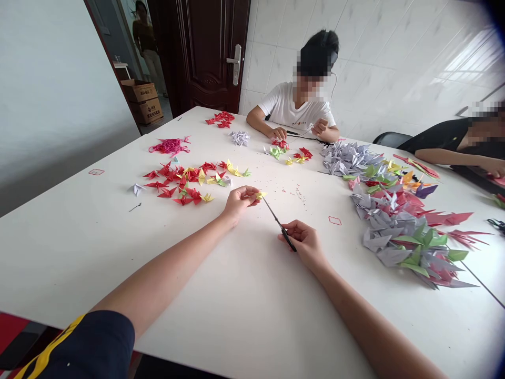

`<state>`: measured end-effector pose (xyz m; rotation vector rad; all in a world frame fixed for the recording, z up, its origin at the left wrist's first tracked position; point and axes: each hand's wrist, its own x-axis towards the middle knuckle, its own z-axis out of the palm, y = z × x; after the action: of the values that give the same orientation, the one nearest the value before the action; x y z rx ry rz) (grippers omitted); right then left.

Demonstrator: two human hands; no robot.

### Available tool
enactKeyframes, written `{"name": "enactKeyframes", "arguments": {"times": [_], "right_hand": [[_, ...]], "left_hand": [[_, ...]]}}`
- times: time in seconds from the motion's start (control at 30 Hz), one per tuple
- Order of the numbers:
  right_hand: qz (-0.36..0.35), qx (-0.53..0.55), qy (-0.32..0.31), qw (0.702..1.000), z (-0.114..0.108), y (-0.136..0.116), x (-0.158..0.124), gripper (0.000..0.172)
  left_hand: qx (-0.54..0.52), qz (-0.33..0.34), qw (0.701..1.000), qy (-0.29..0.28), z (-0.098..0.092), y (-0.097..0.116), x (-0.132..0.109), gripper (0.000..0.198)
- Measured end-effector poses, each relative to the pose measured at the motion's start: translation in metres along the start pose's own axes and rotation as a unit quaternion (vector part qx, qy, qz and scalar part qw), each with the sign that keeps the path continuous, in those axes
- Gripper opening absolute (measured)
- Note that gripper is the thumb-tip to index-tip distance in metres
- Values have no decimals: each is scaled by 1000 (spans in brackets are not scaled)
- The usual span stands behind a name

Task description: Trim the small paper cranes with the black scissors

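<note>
My left hand pinches a small yellow paper crane between finger and thumb, above the white table. My right hand grips a long thin pointed tool with a black lower end. Its tip reaches up to the crane, at or very close to it. Nearest my left hand lies a loose spread of small red and yellow paper cranes, to the far left of the hand. Part of the crane is hidden by my fingers.
A large heap of grey, green and red paper cranes lies right of my hands. Pink strung paper and smaller crane groups lie further along. Co-workers sit across the table and at right. Cardboard boxes stand by a doorway.
</note>
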<state>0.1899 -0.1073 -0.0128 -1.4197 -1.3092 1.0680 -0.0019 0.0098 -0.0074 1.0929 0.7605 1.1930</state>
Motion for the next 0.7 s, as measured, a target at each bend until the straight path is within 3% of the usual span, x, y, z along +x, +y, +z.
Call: {"name": "enactKeyframes", "arguments": {"times": [0.7], "right_hand": [[-4,-40,6,999,1,5,0,28]], "left_hand": [[-3,-9,1000,-2,-1,-1,1,28]]}}
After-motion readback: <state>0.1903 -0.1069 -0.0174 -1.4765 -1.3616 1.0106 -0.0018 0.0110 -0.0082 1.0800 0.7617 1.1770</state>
